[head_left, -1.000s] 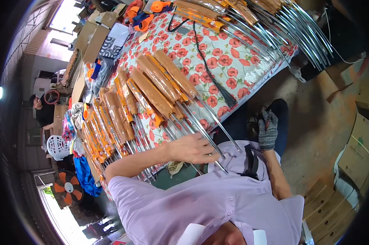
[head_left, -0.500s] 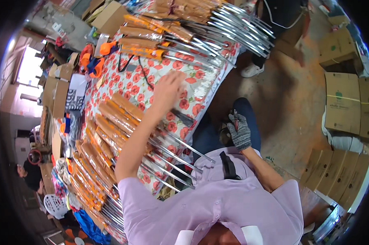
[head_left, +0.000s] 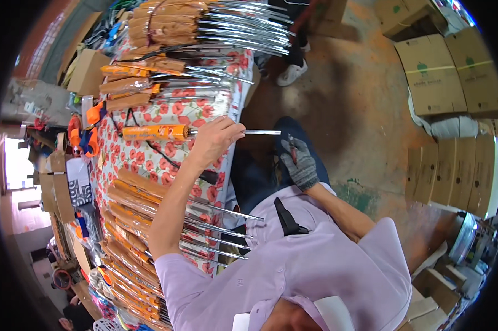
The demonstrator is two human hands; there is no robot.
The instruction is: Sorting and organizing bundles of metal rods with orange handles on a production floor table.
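Observation:
My bare left hand (head_left: 217, 139) is closed round the bright metal shaft of a rod with an orange-wrapped end (head_left: 155, 132). The wrapped end points left over the flowered tablecloth (head_left: 174, 118), and the shaft's bare tip sticks out past the table's right edge. Whether the rod rests on the cloth or is slightly lifted, I cannot tell. My right hand (head_left: 303, 168), in a grey knitted glove, is beside my thigh. Its fingers are wrapped round a small hand tool with a red handle (head_left: 293, 156), mostly hidden by the glove.
More orange-wrapped rods (head_left: 133, 220) lie in a row nearer me, shafts toward my lap. Bundled rods (head_left: 166, 25) cover the table's far end. A black strap (head_left: 207, 176) lies on the cloth. Cardboard boxes (head_left: 428, 74) stand at the right; a person's shoe (head_left: 292, 73) shows beyond the table.
My left hand, earlier over the cloth with no rod visible in it, now grips an orange-wrapped rod. The view has turned, and the table appears further left. My right hand still holds the tool.

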